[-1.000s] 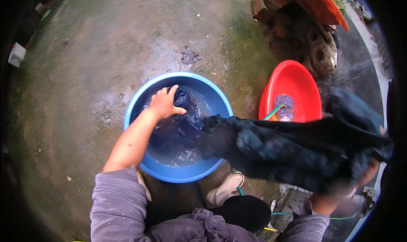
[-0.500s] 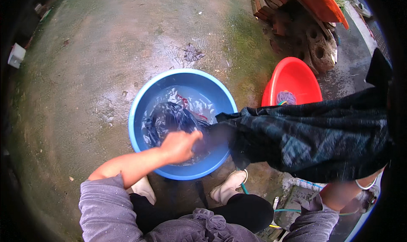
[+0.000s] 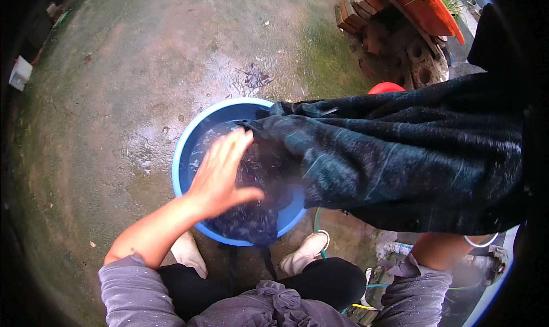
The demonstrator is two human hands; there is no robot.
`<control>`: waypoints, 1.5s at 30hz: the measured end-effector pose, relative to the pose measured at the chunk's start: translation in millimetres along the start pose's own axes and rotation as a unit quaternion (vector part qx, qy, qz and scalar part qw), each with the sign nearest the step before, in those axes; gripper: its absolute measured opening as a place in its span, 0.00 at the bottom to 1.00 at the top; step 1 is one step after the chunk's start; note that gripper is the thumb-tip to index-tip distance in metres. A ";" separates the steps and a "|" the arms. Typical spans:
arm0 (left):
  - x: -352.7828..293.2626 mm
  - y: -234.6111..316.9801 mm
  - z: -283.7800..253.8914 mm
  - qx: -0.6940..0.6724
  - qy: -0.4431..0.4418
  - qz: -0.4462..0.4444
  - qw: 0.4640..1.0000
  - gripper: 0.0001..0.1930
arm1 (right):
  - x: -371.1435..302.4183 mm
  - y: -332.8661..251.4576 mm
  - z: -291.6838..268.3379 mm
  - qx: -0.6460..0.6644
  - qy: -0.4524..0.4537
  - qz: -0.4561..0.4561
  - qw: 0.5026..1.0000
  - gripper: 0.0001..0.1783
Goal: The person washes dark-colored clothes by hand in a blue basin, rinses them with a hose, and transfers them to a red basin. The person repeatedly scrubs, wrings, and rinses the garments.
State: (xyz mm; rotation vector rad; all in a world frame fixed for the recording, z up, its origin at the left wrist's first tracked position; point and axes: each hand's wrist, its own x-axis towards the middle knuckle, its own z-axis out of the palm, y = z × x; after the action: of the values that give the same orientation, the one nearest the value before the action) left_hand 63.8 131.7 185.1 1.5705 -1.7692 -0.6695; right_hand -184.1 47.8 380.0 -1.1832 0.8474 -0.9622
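With the basin as the clock face, the dark plaid garment (image 3: 389, 155) has swung upward and now covers the blue basin (image 3: 178, 155) rim from one to four o'clock, stretching out to three and hiding most of the red tub (image 3: 386, 88) at two, so its near end seems well placed over the water. The left hand (image 3: 220, 175), freshly spread wide above the basin, reaches in from eight with its fingers toward one; the right forearm (image 3: 440, 250) rises at four, its hand hidden by cloth, grip untellable.
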 end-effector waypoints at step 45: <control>35.7 56.5 68.9 0.037 -0.097 0.106 0.989 0.13 | 32.9 308.4 -4.5 0.738 -0.041 0.333 0.585 0.29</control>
State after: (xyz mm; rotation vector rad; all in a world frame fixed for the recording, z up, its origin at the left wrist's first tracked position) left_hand -27.0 100.7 188.3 1.3769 -2.0915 -0.6771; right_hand -127.8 47.7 75.0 0.5701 0.1076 -0.5900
